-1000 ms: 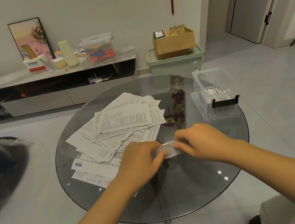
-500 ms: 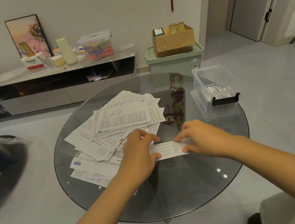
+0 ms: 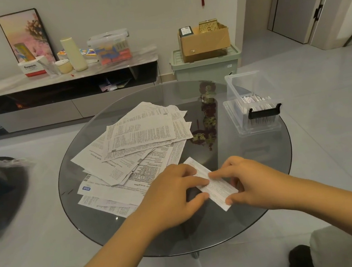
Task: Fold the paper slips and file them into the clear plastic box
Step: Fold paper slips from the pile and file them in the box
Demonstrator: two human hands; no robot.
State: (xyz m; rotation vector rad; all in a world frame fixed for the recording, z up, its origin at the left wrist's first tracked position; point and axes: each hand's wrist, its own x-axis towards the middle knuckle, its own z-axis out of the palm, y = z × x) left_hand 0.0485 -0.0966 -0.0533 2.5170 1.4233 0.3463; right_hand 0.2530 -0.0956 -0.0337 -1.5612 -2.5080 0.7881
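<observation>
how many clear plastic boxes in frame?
2. One clear box sits open on the glass table, far right, with folded slips inside. A second, lidded box stands on the low console by the wall. Others may be hidden.
</observation>
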